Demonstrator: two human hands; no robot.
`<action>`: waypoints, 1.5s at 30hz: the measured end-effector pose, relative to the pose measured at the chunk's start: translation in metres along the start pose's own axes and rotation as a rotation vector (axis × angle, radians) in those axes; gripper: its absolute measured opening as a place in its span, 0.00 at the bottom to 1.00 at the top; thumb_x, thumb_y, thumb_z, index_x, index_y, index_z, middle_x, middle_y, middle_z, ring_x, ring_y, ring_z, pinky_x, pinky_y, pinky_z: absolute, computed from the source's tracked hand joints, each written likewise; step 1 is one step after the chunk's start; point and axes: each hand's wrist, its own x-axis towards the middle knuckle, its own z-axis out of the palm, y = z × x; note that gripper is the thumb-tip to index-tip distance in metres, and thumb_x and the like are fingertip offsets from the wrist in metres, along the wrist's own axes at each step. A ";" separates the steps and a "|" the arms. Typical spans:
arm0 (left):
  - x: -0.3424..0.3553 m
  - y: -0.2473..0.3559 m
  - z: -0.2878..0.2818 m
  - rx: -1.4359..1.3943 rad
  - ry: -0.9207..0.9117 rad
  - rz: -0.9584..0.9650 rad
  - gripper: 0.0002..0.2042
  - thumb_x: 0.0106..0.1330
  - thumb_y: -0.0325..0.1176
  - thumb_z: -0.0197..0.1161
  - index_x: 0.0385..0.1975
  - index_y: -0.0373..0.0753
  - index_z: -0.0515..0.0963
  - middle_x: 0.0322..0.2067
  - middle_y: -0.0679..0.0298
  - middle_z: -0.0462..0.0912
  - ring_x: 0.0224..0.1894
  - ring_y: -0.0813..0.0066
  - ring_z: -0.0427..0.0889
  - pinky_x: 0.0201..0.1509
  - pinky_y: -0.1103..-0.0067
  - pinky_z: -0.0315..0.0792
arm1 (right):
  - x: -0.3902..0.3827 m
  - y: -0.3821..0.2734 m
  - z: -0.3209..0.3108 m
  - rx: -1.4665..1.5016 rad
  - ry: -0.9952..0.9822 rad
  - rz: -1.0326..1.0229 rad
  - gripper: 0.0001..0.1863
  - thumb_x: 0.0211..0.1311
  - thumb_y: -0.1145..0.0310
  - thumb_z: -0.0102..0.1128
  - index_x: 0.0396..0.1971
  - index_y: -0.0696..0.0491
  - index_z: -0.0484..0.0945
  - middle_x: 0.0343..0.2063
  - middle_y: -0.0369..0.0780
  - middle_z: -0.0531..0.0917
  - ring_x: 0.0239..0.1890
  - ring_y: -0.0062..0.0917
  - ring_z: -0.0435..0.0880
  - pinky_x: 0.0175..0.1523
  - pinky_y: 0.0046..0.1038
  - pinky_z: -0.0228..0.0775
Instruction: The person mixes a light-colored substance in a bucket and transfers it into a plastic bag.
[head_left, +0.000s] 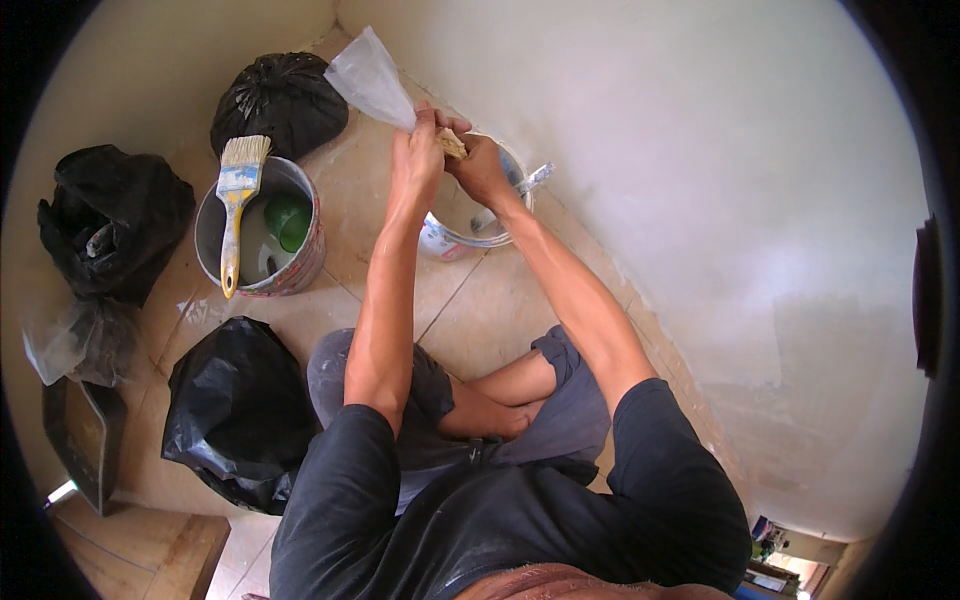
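Note:
My left hand [422, 145] is closed around the neck of a translucent plastic bag [370, 80], whose wide end flares out to the far left. Against it, my right hand [482, 172] grips the lower part of the same bag. A crumpled pale-yellow piece [453, 146] shows between the two hands; whether it is inside the bag I cannot tell. Both hands are above a white bucket [452, 244] by the wall. A paint-smeared tool [538, 178] leans over that bucket's right rim. Its contents are partly hidden by my right hand and forearm.
A paintbrush [236, 205] lies across a bucket [310, 245] holding a green round object [288, 222]. Black plastic bags [280, 105], [115, 220], [238, 410] surround it. A dark tray [85, 440] stands lower left, near a wooden board [150, 550]. The pale wall [760, 200] runs close on the right.

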 end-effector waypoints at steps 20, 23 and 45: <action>0.001 0.001 -0.001 -0.158 0.015 -0.009 0.19 0.78 0.47 0.43 0.31 0.38 0.70 0.29 0.58 0.82 0.37 0.69 0.81 0.49 0.75 0.70 | 0.002 0.006 0.005 0.095 0.150 0.044 0.10 0.55 0.70 0.67 0.31 0.63 0.85 0.21 0.38 0.84 0.28 0.19 0.80 0.38 0.28 0.72; 0.002 0.001 -0.005 -0.163 0.031 0.000 0.20 0.78 0.46 0.44 0.29 0.38 0.70 0.27 0.59 0.81 0.33 0.71 0.80 0.44 0.75 0.70 | 0.002 0.001 0.012 -0.022 0.144 0.004 0.13 0.58 0.66 0.66 0.31 0.63 0.85 0.21 0.45 0.84 0.28 0.20 0.81 0.39 0.30 0.73; 0.003 0.005 -0.005 -0.345 0.096 -0.023 0.20 0.79 0.48 0.40 0.30 0.38 0.67 0.24 0.60 0.77 0.30 0.68 0.82 0.34 0.72 0.76 | -0.006 -0.011 -0.014 0.293 -0.093 0.172 0.11 0.46 0.76 0.73 0.32 0.60 0.85 0.24 0.33 0.82 0.27 0.16 0.78 0.34 0.21 0.71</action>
